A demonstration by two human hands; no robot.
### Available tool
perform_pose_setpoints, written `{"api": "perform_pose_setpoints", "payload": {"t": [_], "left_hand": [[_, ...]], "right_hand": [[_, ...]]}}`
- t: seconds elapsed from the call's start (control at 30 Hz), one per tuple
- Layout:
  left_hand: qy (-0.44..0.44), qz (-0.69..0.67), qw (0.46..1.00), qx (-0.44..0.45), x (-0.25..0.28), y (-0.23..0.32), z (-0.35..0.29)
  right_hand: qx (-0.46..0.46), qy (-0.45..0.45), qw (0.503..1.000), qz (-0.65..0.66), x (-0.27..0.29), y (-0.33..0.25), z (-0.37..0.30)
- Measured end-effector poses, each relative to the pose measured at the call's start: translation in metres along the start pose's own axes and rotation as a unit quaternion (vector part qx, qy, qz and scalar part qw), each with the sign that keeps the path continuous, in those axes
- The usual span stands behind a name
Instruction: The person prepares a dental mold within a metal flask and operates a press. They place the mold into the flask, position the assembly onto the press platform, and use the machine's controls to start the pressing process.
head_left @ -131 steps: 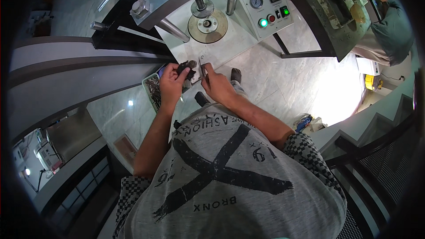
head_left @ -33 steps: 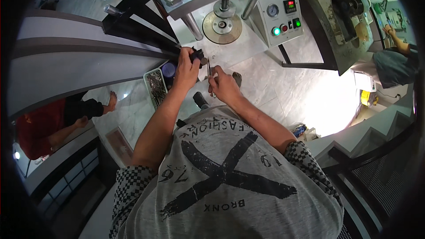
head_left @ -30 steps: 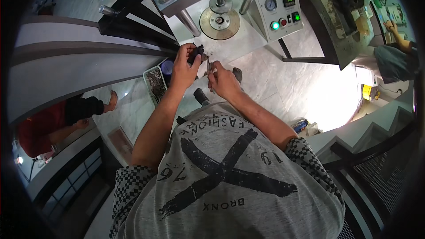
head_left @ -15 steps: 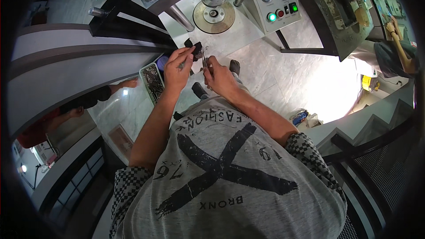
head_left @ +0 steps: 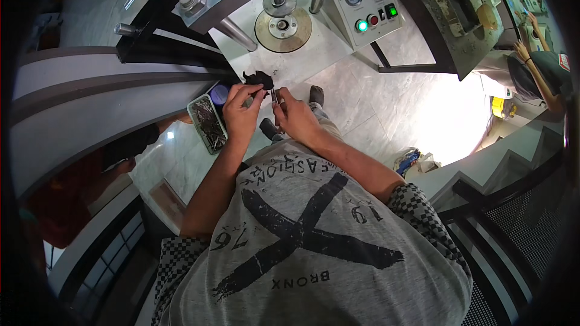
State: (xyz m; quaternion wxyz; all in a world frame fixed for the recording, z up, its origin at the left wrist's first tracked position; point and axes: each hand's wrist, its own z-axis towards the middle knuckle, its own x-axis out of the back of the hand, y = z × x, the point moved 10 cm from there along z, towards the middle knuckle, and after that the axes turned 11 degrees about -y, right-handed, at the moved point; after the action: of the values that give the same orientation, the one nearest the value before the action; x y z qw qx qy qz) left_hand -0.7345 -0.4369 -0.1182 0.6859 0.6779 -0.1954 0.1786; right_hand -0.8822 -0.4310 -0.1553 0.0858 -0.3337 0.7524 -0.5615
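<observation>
Left grip [head_left: 242, 109] pinched closed on black piece [head_left: 260, 79] by its near side, presumably leaving the rest exposed; right grip [head_left: 295, 115], alongside, closed round slim metal tool [head_left: 273, 95] (contact with piece unclear).

My right hand [head_left: 296, 116] has room to pass rightward over the tiled floor [head_left: 356, 99]; ahead, the steel post [head_left: 237, 34] blocks a straight reach, and the tray [head_left: 200, 130] limits leftward room.
</observation>
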Motion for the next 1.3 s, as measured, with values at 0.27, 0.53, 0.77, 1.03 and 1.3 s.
{"api": "perform_pose_setpoints", "payload": {"t": [0.27, 0.53, 0.77, 1.03, 1.3], "left_hand": [[0.003, -0.259, 0.958, 0.125, -0.002, -0.038, -0.002], [-0.010, -0.249, 0.959, 0.131, 0.001, -0.037, 0.006], [0.001, -0.232, 0.967, 0.110, 0.002, -0.033, 0.007], [-0.007, -0.162, 0.980, 0.117, 0.008, -0.015, 0.005], [-0.049, -0.072, 0.990, 0.113, 0.006, -0.018, 0.010]], "right_hand": [[-0.036, 0.006, 0.998, -0.060, 0.004, 0.003, -0.001], [-0.032, 0.016, 0.996, -0.081, 0.012, 0.001, 0.002], [-0.029, 0.001, 0.994, -0.105, 0.014, -0.001, 0.004], [-0.040, -0.017, 0.995, -0.094, 0.009, -0.005, -0.001], [-0.032, -0.020, 0.998, -0.041, -0.003, 0.005, 0.003]]}}
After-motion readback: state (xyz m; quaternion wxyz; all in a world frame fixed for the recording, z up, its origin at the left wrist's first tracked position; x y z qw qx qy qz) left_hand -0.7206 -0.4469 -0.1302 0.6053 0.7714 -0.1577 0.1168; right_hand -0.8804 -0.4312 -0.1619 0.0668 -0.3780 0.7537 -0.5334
